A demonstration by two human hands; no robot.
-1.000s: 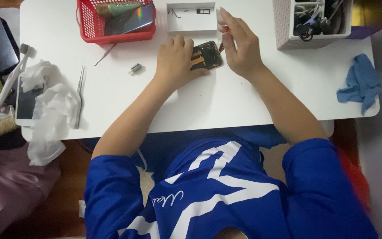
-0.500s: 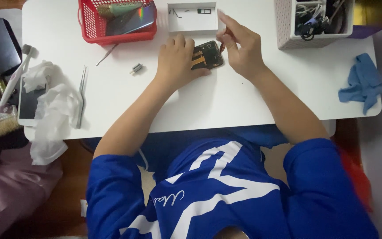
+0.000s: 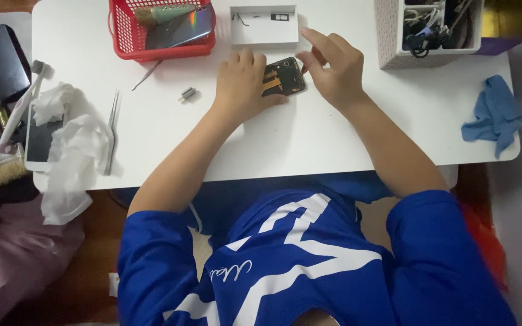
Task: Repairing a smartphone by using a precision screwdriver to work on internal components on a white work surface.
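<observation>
An opened phone body (image 3: 284, 76), dark with orange flex cables showing, lies on the white table (image 3: 309, 133). My left hand (image 3: 243, 84) lies flat over its left part and holds it down. My right hand (image 3: 333, 69) hovers at the phone's right edge, thumb and forefinger pinched together over its upper right corner; whether something tiny is between them I cannot tell. A small white tray (image 3: 264, 25) with little dark parts sits just behind the phone.
A red basket (image 3: 163, 29) with a phone and a green tool stands at the back left. Tweezers (image 3: 113, 130), a thin tool (image 3: 146, 75), a small metal part (image 3: 187, 93), crumpled tissue (image 3: 70, 151), a white organiser box (image 3: 430, 30) and a blue cloth (image 3: 495, 115) lie around.
My right hand has dropped from near the white tray to the phone's upper right corner. My left hand has stayed on the phone.
</observation>
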